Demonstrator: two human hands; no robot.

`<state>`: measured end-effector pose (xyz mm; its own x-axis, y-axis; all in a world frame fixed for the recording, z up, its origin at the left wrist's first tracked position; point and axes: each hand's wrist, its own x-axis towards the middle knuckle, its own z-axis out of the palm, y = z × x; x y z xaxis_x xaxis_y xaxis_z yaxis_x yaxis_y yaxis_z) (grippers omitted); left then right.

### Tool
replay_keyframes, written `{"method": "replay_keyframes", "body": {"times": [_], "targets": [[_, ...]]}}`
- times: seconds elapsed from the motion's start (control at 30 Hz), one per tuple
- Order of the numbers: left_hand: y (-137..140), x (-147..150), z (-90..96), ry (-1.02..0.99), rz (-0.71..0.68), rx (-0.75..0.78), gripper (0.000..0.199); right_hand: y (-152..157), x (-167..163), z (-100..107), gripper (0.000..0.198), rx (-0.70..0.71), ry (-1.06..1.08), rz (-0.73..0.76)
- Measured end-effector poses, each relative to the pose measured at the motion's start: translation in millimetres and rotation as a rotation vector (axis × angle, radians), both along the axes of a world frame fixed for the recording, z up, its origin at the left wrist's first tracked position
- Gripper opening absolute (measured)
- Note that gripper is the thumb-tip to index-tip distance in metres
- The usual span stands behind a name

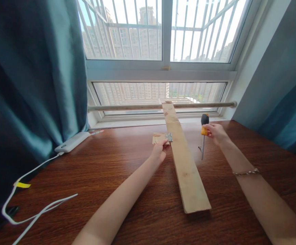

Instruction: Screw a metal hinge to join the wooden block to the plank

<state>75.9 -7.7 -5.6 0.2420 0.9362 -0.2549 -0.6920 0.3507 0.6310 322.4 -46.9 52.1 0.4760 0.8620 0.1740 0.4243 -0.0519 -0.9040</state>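
A long pale wooden board (187, 166) lies lengthwise on the brown table, its far end up by the window rail. Against its left edge sits a metal hinge (169, 137), which bridges to a small wooden block (158, 138). My left hand (160, 149) is closed on the block at the hinge, thumb on top. To the right of the board, my right hand (215, 133) grips a screwdriver (204, 131) by its black and yellow handle, shaft pointing down. Small screws (200, 148) show beside the shaft; whether they touch it I cannot tell.
A white power strip (72, 142) with a white cable (39, 166) lies at the left, beside a blue curtain (35, 68). A horizontal rail (127, 107) crosses before the barred window. A yellow tag (23, 185) hangs on the cable.
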Motion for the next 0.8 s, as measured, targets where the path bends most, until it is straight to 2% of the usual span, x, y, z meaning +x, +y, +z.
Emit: {"method": "replay_keyframes", "body": {"times": [0.07, 0.13, 0.2, 0.27, 0.4, 0.53, 0.7, 0.8], "targets": [[-1, 0, 0.1, -0.012, -0.003, 0.009, 0.017, -1, 5, 26, 0.017, 0.175, 0.166, 0.022], [-1, 0, 0.3, -0.023, -0.004, 0.011, 0.017, -1, 2, 44, 0.015, 0.288, 0.277, 0.035], [-2, 0, 0.0, -0.024, -0.004, 0.008, 0.017, 1, -7, 52, 0.016, 0.390, 0.408, 0.032], [-2, 0, -0.8, -0.020, -0.001, 0.007, 0.017, 5, -21, 51, 0.018, 0.457, 0.518, 0.036], [-1, 0, -2.0, -0.017, 0.009, 0.013, 0.018, 13, -42, 39, 0.017, 0.439, 0.557, 0.096], [-2, 0, 0.4, -0.006, 0.026, -0.017, 0.018, 19, -47, 30, 0.019, 0.412, 0.584, 0.112], [-5, 0, 3.4, -0.014, 0.018, -0.004, 0.018, 18, -48, 30, 0.022, 0.409, 0.549, 0.115], [-4, 0, 2.7, -0.006, 0.024, -0.007, 0.018, 11, -55, 35, 0.023, 0.408, 0.483, 0.173]]}}
